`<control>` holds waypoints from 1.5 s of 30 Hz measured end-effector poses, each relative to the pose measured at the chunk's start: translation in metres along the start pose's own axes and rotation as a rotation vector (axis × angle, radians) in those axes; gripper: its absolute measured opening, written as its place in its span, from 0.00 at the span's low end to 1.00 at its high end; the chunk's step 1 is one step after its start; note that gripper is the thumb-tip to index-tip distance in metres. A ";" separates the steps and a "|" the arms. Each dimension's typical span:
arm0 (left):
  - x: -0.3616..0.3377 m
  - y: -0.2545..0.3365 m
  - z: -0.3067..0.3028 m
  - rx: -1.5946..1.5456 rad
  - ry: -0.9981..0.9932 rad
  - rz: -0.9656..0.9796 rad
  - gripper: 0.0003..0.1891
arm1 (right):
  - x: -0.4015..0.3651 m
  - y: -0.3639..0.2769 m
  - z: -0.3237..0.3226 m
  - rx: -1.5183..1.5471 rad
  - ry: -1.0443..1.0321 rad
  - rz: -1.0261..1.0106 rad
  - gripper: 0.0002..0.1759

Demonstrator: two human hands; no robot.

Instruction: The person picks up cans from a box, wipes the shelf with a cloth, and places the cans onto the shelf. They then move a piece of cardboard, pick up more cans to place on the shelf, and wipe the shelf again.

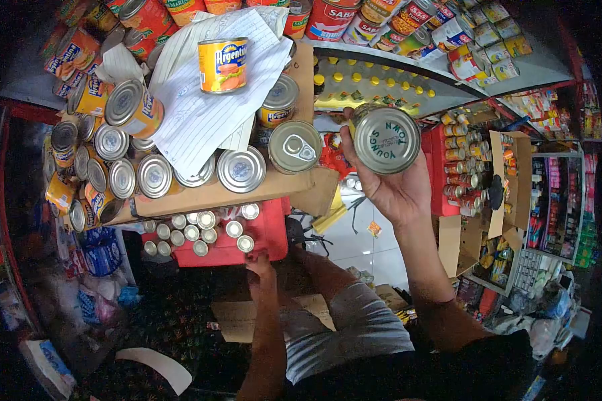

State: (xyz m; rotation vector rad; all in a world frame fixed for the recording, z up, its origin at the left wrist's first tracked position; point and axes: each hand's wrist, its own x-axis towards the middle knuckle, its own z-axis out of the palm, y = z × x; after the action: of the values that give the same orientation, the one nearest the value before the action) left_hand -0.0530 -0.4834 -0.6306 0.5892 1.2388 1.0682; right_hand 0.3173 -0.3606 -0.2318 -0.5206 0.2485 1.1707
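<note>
My right hand [396, 190] is raised and grips a silver tin can [385, 139] whose end reads "Young's Town", held up toward the camera. My left hand [258, 263] reaches down to the red crate [269, 234] of small cans [201, 232]; its fingers are partly hidden at the crate's edge, so I cannot tell if they grip anything. Beside the raised can, a pull-tab can [295, 147] and other tins [241, 169] stand on a cardboard sheet [261, 188].
A yellow Argentina can [223, 65] rests on lined papers [201, 107]. Stacked cans [107, 147] crowd the left; shelves of tins [394, 20] and yellow-capped bottles [374, 83] run behind. Cardboard boxes [478, 227] and packed goods fill the right. My knees [341, 314] are below.
</note>
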 end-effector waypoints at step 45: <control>-0.174 0.444 0.309 0.161 -0.652 0.783 0.36 | -0.185 0.018 0.109 -1.030 -0.766 -0.815 0.39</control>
State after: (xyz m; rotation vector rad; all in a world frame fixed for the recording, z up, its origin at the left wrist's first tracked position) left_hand 0.1012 -0.3944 -0.0903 1.4890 0.5041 1.2559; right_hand 0.2216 -0.4493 -0.0606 -0.8901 -1.1915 0.5322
